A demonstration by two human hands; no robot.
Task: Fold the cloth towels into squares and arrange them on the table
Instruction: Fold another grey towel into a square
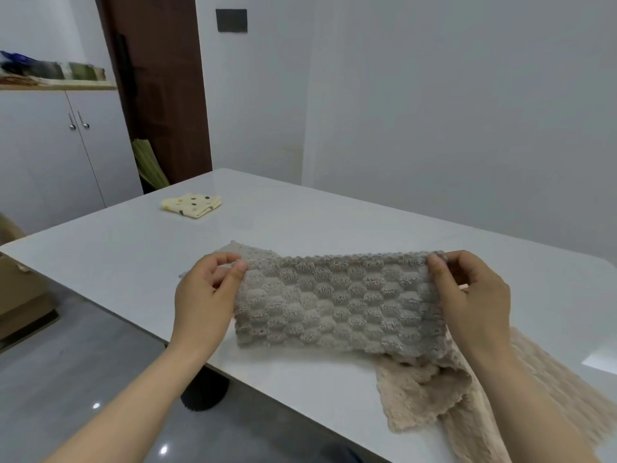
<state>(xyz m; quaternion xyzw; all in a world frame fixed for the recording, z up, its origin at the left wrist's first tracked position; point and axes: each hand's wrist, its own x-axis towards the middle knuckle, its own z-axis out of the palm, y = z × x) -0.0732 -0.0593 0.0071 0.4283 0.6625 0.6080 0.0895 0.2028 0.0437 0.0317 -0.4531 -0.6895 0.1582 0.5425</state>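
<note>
Both hands, left hand (203, 295) and right hand (474, 295), pinch the top corners of the grey waffle towel (334, 302) in their fingers, lifted just above the surface (133, 262). Its lower edge drapes on the beige towel (420, 396); uneven corners could skew the fold. 1 spotted towel (192, 204) lies folded far off.

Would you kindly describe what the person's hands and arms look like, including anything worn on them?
The left hand and right hand are bare: no gloves, rings, watch or bracelet show. Both forearms are uncovered as far as the frame's lower edge; no sleeve is in view.
</note>
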